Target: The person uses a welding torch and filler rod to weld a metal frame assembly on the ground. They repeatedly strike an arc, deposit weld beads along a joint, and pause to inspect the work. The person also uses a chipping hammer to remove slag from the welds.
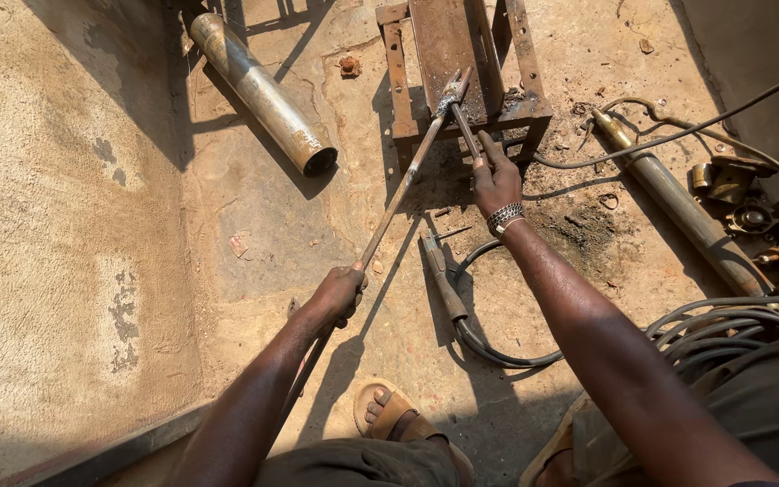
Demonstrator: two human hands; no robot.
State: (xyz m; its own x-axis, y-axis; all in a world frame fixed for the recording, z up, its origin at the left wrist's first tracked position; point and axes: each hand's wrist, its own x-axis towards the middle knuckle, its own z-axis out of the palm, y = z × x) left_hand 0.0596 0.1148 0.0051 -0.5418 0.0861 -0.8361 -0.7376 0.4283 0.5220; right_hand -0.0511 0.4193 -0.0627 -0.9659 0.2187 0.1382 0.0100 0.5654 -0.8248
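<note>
sunlit, cracked concrete floor [254, 243] underfoot, with a rusty metal stand [462, 81] up ahead, a steel pipe [263, 90] lying off to the left and a cable-fed electrode holder [444, 284] on the ground between the arms. left hand [338, 293] wrapped shut around a long thin rod [403, 185], far end resting on the stand's edge. right hand [496, 180] by the stand, fingers pinched closed on a short rod [466, 131] meeting the long one's tip.

Cracked, sandy concrete floor [254, 234] in hard sunlight, sharp shadows; rough plastered grey wall surface [56, 207] at left; scattered rust debris near coiled black cables [723, 329].
</note>
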